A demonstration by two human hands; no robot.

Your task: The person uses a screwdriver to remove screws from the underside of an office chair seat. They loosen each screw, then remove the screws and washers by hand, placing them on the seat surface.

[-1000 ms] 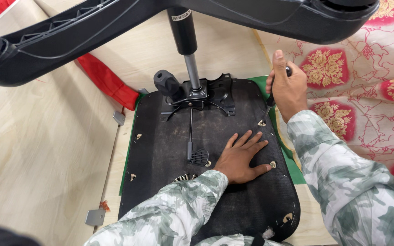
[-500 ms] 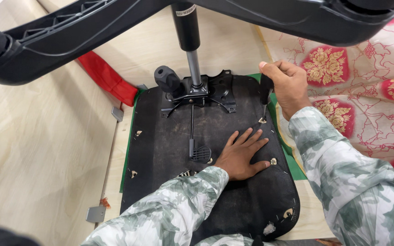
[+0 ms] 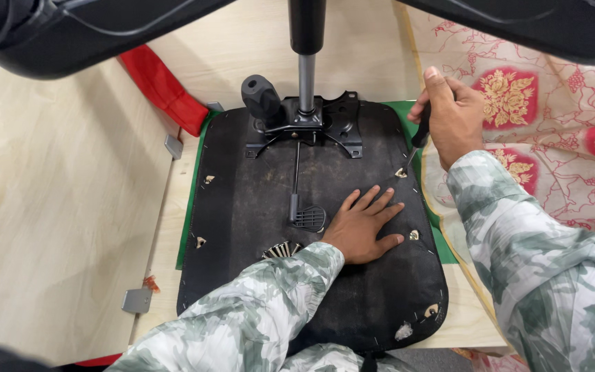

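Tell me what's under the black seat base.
A green mat shows along both side edges of the seat base, lying on the wooden board. How far it runs beneath is covered. The left hand presses flat on top.

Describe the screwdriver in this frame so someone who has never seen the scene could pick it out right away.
Start at the big black underside of the chair seat lying flat on the wooden surface. At its right edge, the right hand grips the screwdriver, dark handle up, tip down at a screw hole. It is the only hand-held tool; the left hand just lies flat on the seat.
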